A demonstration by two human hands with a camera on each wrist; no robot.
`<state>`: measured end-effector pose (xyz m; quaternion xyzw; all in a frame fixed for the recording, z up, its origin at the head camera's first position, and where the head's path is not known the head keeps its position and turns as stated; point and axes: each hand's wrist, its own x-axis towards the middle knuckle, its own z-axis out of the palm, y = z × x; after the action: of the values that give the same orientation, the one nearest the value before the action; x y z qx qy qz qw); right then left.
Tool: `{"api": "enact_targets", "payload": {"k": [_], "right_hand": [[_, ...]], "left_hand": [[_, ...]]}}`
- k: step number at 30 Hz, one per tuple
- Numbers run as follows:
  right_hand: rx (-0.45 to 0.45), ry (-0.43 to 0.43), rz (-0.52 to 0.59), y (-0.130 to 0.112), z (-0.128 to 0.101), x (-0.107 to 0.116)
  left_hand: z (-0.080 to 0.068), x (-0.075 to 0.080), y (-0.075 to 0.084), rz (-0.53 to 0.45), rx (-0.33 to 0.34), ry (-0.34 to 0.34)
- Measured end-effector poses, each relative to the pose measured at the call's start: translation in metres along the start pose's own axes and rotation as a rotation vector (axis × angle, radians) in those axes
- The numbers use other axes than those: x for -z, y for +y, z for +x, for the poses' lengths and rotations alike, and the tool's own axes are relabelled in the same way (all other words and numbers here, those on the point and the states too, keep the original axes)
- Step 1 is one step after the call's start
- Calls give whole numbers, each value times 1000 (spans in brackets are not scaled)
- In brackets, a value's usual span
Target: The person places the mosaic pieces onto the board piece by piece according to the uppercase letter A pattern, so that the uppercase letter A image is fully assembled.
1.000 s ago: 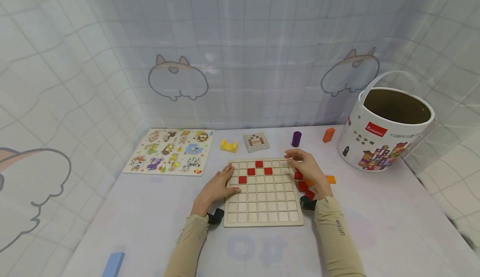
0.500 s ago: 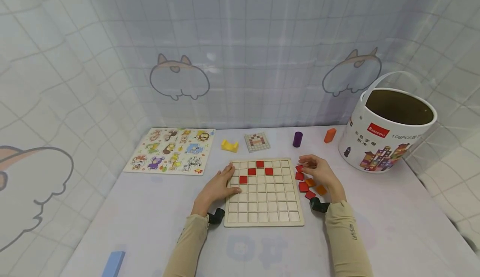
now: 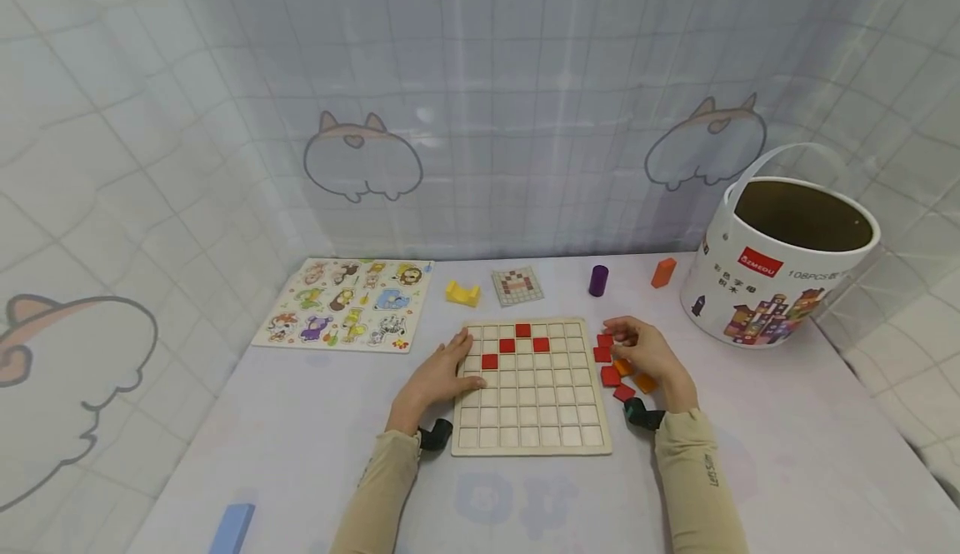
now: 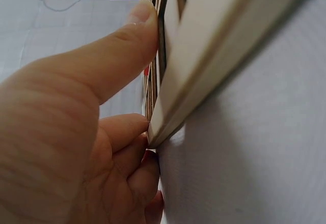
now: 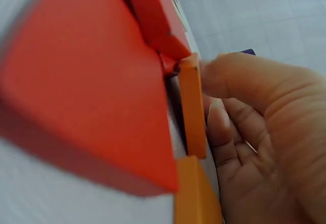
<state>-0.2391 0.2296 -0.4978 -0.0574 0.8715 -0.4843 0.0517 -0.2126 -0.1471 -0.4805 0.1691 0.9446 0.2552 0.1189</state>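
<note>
Head view: left hand (image 3: 438, 379) rests flat on grid board (image 3: 531, 421); right hand (image 3: 647, 352) pinches red tile (image 3: 604, 341).

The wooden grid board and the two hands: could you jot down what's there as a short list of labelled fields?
Board: wooden grid board flat on the table, four red tiles set in its upper rows
Left hand: left hand rests on the board's left edge, thumb on top
Right hand: right hand sits at the loose tiles to the right of the board; whether it pinches one cannot be told
Loose tiles: red and orange, touching each other
Behind the board: pattern card, yellow block, purple cylinder, orange block
Far right: bucket, open
Far left: animal puzzle
</note>
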Motion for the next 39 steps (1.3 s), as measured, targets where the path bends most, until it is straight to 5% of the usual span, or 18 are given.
{"api": "enact_targets", "payload": {"k": [10, 23, 39], "right_hand": [[1, 70, -32, -1, -2, -5], [-29, 106, 93, -17, -3, 0], [103, 66, 118, -54, 10, -18]], "left_hand": [[1, -2, 0, 6, 9, -4], [1, -2, 0, 16, 8, 3], [2, -2, 0, 15, 4, 2]]}}
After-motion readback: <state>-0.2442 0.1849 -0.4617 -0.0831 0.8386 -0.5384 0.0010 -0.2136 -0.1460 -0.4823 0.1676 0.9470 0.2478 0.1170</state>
